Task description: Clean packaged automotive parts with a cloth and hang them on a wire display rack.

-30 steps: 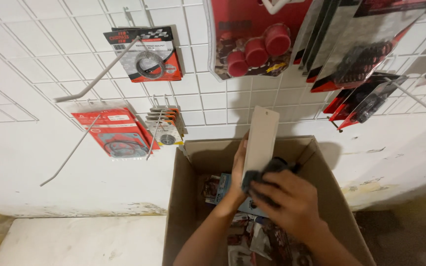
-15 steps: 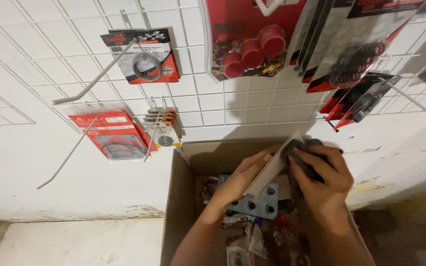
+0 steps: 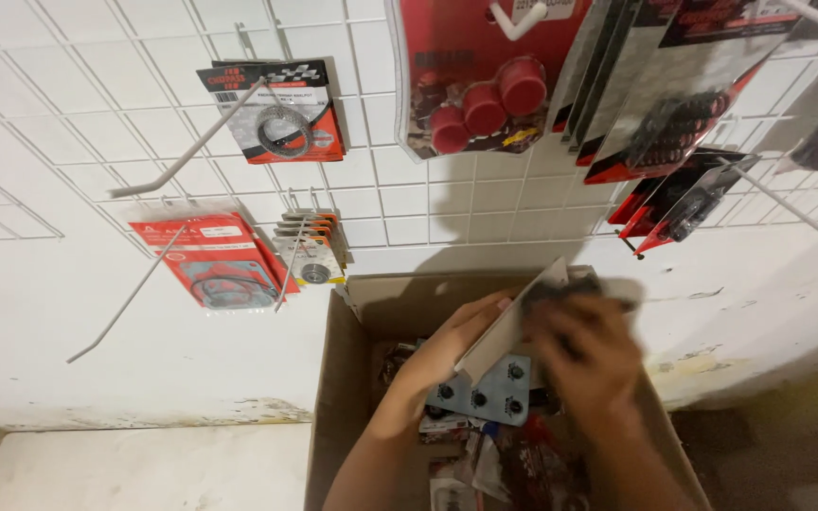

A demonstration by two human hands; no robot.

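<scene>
A white wire grid panel point(image 3: 144, 123) covers the wall across the upper half of the frame, its long bare hooks jutting out, with a scuffed white wall beneath it and a pale floor at lower left. Red carded packs hang from it: a gasket pack point(image 3: 215, 260) at left, a ring pack point(image 3: 281, 114) above it, a pack of red caps point(image 3: 485, 90) at top centre, and dark parts packs point(image 3: 674, 85) at upper right. Below centre stands an open cardboard box point(image 3: 333, 397) full of packaged parts, a grey bolt card point(image 3: 496, 393) among them.

Over the box, the left hand point(image 3: 447, 355) has its fingers curled on the lower edge of a flat backing-card package point(image 3: 515, 326). The card's long axis runs diagonally, its top end pointing to the upper right of the frame, its blank back facing left. The right hand point(image 3: 584, 355) is blurred; it closes on the card's upper right part, where dark contents show.
</scene>
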